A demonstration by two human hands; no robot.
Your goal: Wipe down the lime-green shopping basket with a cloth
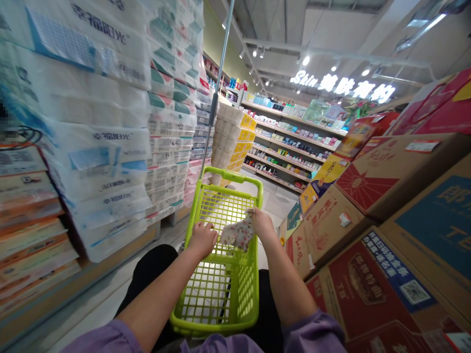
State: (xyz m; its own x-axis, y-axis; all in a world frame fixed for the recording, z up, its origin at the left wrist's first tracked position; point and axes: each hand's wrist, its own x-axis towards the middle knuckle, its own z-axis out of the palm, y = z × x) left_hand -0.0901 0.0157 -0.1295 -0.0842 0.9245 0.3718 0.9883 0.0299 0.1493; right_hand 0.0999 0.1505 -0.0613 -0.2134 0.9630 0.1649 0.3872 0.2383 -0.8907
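Head view, left hand: the left hand (pixel 202 239) lies palm down over the left side of the basket, its forearm angling up and inward from the lower left; the fingers are bent toward the lattice, and whether they grip the rim cannot be told.
Right hand: the right hand (pixel 261 223) is closed on the upper right part of the cloth, beside the basket's right rim; its forearm rises inward from the lower right.
Cloth: the patterned cloth (pixel 235 235) is pale, with small reddish floral marks; it is crumpled, hanging from the right hand across the basket's middle, its free end near the left fingertips.
Basket: the lime-green basket (pixel 253 282) is long, with open latticework and a raised handle at its far end; it stands between two dark-clad knees.
Sleeves: purple fabric (pixel 314 327) covers both upper arms; the forearms are bare.
Pole: a thin metal pole (pixel 214 105) rises, tilted, near the basket's far left corner.
Left stacks: plastic-wrapped packs (pixel 110 157), mostly white, are piled high.
Right stacks: printed cartons (pixel 371 289), brown and red, stand in tiers.
Background: shelves (pixel 290 130) hold rows of small goods beneath a lit white sign (pixel 342 87).
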